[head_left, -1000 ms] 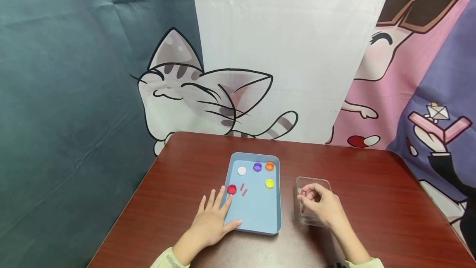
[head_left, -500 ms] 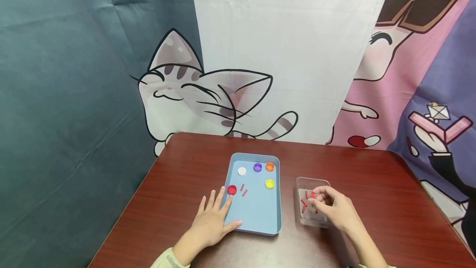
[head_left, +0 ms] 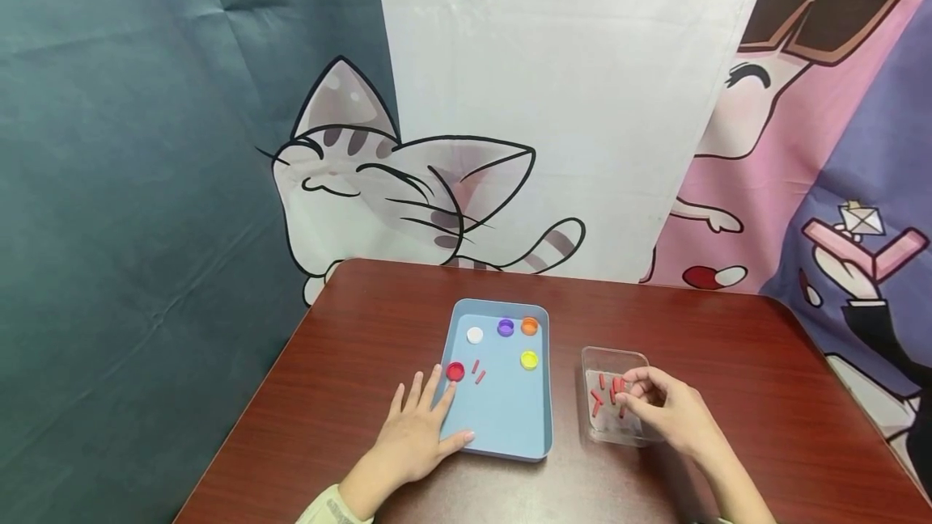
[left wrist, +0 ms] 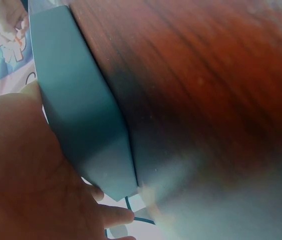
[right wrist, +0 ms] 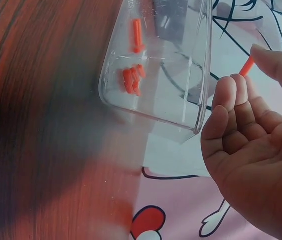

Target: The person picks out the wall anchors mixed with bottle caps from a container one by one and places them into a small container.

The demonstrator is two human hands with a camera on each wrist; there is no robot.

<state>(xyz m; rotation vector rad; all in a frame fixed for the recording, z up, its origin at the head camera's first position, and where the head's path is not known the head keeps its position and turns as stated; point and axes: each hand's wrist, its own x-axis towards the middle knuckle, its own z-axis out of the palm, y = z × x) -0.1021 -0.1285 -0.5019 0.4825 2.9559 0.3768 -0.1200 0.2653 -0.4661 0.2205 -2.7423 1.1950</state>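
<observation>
My right hand is over the right side of a clear plastic box. In the right wrist view its thumb and fingertips pinch a short red stick. Several more red sticks lie in the box. My left hand, fingers spread and straight, rests on the left edge of a blue tray. Near its fingertips, a red round cap and two thin red sticks lie in the tray. From the left wrist, the tray's side wall shows beside the palm.
Toward the tray's far end are a white cap, a purple cap, an orange cap and a yellow cap. The wooden table meets a printed cloth backdrop at the back.
My right hand has shifted right across the box and slightly toward me, uncovering red sticks inside. The left hand and tray stay in place.
</observation>
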